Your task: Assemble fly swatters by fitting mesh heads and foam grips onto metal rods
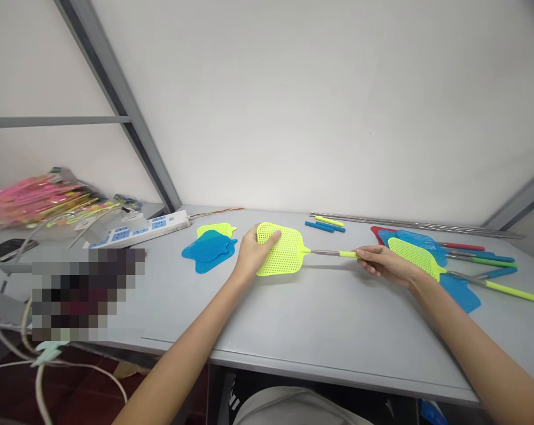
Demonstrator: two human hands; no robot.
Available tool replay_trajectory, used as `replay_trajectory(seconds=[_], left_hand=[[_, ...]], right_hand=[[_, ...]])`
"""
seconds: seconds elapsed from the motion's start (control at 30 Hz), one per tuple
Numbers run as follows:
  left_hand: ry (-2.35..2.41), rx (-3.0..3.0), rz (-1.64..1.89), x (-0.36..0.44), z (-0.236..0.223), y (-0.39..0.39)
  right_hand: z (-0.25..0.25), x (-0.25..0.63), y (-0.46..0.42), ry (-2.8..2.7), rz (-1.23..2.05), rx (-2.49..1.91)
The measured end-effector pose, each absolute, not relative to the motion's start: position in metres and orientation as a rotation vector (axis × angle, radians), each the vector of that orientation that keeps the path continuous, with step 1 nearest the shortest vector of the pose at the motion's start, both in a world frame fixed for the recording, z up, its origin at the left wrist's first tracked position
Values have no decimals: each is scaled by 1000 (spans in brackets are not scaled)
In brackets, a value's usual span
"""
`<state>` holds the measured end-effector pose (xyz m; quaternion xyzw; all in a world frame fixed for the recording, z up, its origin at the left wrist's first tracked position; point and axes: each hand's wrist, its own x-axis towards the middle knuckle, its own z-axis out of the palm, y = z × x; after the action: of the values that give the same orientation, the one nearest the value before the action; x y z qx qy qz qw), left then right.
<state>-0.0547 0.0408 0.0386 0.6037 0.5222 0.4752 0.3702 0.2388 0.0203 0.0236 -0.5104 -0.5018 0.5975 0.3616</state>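
Lime-green perforated plastic fly swatter [282,249] lies flat on a pale grey table top [320,313], its long axis running crosswise, roughly parallel to the table's front edge. The two hands are well apart, with the swatter spanning the gap between them. The left hand [251,254] is clamped over the left edge of the squarish mesh head, its fingers resting on top. The right hand [384,264] pinches the short lime-green plastic grip [347,254] between its fingertips, at the end of a thin steel shaft [324,253]. So the head lies at the left hand and the handle end points toward the right hand. Just left of the head, a blue plastic mesh swatter head [208,252] overlaps a yellow-green mesh head [216,229]. Farther back sit short blue and yellow plastic grips [324,226], near long steel rods [413,224]. Beside the right hand lies a heap of parts: a second lime-green swatter [415,258] with a long handle, a red plastic head [379,232], and a blue plastic head [459,292]. Off to the left are a white power strip [138,231] and a pink plastic-wrapped bundle [36,198]; a pixelated patch hides whatever lies in front of them.
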Motion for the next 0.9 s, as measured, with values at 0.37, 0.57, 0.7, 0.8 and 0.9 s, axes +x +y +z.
replay_trajectory(seconds=[0.37,0.57,0.7,0.8,0.9], left_hand=[[1118,2597,750,-24,24,14],[1063,2709,434,-20,13,7],[1100,2750,328,-20,11,4],[1124,2761,274,-18,11,3],[1150,2761,248,-17,11,4]], right_hand=[[12,224,20,-1368,1657,-1369],[12,222,19,-1435,1682,-1363],[12,221,18,-1492,1695,-1334],[10,219,17,-1507,1687,-1321],[7,215,17,-1500,1668,-1315]])
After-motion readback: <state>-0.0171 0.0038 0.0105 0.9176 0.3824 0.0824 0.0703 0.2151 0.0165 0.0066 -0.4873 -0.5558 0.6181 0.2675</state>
